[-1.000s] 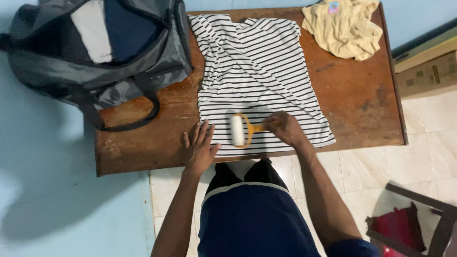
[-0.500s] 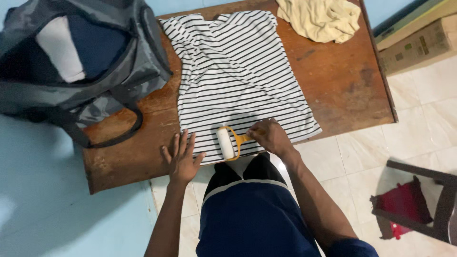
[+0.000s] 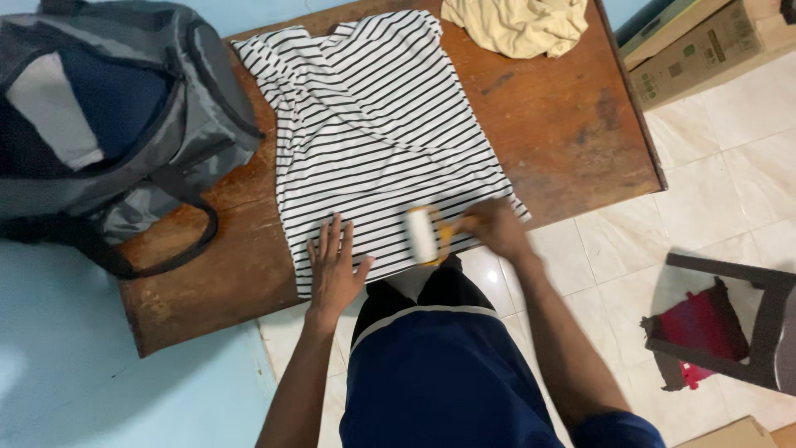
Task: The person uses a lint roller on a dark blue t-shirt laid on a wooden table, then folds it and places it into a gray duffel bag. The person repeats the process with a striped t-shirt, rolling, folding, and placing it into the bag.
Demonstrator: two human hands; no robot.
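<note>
A white shirt with black stripes (image 3: pixel 373 124) lies spread flat on a worn wooden table (image 3: pixel 572 133). My right hand (image 3: pixel 496 227) grips the orange handle of a lint roller (image 3: pixel 423 235), whose white roll rests on the shirt's lower hem; both are motion-blurred. My left hand (image 3: pixel 336 270) lies flat with fingers spread on the hem's left corner, pinning the cloth near the table's front edge.
A grey duffel bag (image 3: pixel 108 133) with blue and white clothes inside sits on the table's left end. A crumpled cream cloth (image 3: pixel 514 25) lies at the far edge. Cardboard boxes (image 3: pixel 705 41) stand at the right, a dark chair with red fabric (image 3: pixel 721 332) on the tiled floor.
The roller and my right hand have shifted right along the hem. My left hand has moved slightly further onto the shirt. The camera view has tilted, sliding the table leftward.
</note>
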